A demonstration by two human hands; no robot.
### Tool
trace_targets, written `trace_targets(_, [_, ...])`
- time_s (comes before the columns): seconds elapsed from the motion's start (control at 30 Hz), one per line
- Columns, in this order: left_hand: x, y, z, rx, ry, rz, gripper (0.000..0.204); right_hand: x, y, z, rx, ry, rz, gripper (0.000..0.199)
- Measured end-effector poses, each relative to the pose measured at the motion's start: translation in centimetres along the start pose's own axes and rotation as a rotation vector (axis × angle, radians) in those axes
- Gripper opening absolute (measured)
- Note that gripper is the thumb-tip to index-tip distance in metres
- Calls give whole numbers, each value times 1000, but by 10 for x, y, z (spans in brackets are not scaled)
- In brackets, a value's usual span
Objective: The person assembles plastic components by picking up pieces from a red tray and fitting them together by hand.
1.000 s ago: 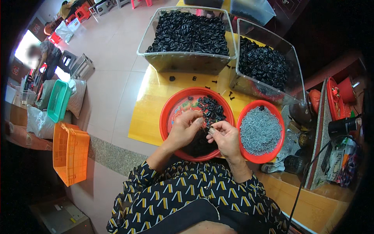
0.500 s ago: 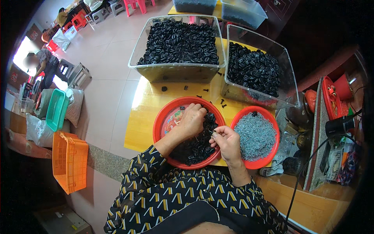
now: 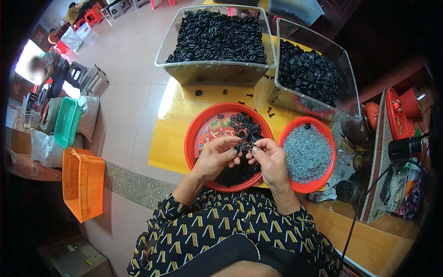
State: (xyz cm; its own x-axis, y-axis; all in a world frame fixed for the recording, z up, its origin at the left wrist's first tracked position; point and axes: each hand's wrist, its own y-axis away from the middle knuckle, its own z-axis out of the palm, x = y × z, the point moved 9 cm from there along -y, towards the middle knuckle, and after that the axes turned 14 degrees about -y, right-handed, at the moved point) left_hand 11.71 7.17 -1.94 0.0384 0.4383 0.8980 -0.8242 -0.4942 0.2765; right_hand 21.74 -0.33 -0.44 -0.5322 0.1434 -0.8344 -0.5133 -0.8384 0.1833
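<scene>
Both my hands meet above a red plastic basin (image 3: 190, 124) with a flowered inside and a heap of small black plastic pieces (image 3: 247, 127). Between the thumb and fingers of my left hand (image 3: 213, 157) is a small black plastic piece (image 3: 238, 148). My right hand (image 3: 272, 164) is closed in a pinch close beside it, on what looks like a small silvery screw, mostly hidden by the fingertips. To the right stands a smaller red basin (image 3: 329, 171), filled with silvery-grey screws (image 3: 307, 152).
Two clear plastic tubs (image 3: 210, 74) (image 3: 295, 99) of black pieces stand behind the basins on the yellow table (image 3: 166, 147). A few loose black parts (image 3: 225, 92) lie there. An orange crate (image 3: 83, 184) and a green basket (image 3: 68, 122) are at left; another person (image 3: 55, 69) bends beyond them.
My left hand has come up out of the black pieces toward me, bringing one to my right hand. The view has shifted slightly.
</scene>
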Motion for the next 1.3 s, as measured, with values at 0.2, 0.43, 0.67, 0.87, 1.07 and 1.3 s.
trace_targets(0.2, [-12,13,-9,-32,109,9,25,11,7,17,-45,-1,87,8])
trace_targets(0.43, [-13,22,-12,-63,267,38,24,14,13,26,-50,58,115,8])
trace_targets(0.67, [-9,28,-12,-58,269,93,25,13,19,34,-51,162,134,7])
trace_targets(0.87, [-1,33,-10,-32,148,139,25,10,22,37,-65,228,98,5])
trace_targets(1.07, [-2,35,-11,-12,19,150,28,9,23,36,-57,269,77,4])
trace_targets(1.3, [8,39,-6,20,-215,203,28,10,23,37,-57,289,77,4])
